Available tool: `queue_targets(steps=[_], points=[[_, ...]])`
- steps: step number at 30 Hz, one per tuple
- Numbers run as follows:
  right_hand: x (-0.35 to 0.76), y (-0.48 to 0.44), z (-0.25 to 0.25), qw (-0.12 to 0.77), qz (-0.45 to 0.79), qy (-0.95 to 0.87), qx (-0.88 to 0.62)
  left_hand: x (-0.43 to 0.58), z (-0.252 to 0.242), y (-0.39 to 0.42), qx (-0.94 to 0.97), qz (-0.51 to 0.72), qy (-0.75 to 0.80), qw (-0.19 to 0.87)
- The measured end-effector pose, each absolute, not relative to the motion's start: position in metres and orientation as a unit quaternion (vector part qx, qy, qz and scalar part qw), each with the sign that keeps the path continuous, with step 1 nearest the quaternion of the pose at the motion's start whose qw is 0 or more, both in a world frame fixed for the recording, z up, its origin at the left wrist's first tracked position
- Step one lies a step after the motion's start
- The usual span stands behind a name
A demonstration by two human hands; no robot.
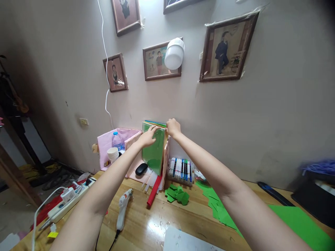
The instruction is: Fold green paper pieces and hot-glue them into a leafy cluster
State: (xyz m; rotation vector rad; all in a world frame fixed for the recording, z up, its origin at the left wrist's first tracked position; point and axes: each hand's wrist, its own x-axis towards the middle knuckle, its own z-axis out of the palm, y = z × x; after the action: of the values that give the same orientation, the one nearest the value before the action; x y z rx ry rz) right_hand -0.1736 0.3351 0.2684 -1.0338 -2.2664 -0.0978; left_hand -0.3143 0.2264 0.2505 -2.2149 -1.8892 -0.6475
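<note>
Both arms reach forward to a stack of coloured sheets (152,153) with a green one in front, standing upright in a pink organizer (134,143) against the wall. My left hand (149,136) lies on the top front of the green sheet, its fingers stretched out. At the top right corner of the stack, my right hand (173,127) has its fingers curled closed; what sits between them is hidden. A black computer mouse (141,169) and a red stick (154,191) lie at the foot of the sheets.
A white glue gun (124,209) lies on the wooden table. Markers (180,169) fill a clear box beside the organizer. Green scraps (177,194) and a green sheet (300,223) lie to the right. Paper cups (113,154), a bottle (117,141) and a power strip (72,200) are on the left.
</note>
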Motion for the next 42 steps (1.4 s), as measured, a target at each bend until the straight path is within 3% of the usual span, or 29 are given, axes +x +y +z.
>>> queue_targets(steps=[17,23,34,42], points=[[-0.158,0.319,0.237,0.398,0.098,-0.864,-0.291,-0.31,0.258,0.215,-0.699,-0.151,-0.681,0.157],[-0.149,0.336,0.231,0.472,0.064,-0.809,-0.345,-0.309,0.257,0.217,-0.69,-0.153,-0.689,0.163],[-0.157,0.329,0.214,0.449,-0.046,-0.83,-0.327,-0.307,0.254,0.22,-0.686,-0.147,-0.69,0.178],[-0.172,0.315,0.201,0.455,-0.031,-0.837,-0.303,-0.305,0.252,0.223,-0.677,-0.138,-0.698,0.187]])
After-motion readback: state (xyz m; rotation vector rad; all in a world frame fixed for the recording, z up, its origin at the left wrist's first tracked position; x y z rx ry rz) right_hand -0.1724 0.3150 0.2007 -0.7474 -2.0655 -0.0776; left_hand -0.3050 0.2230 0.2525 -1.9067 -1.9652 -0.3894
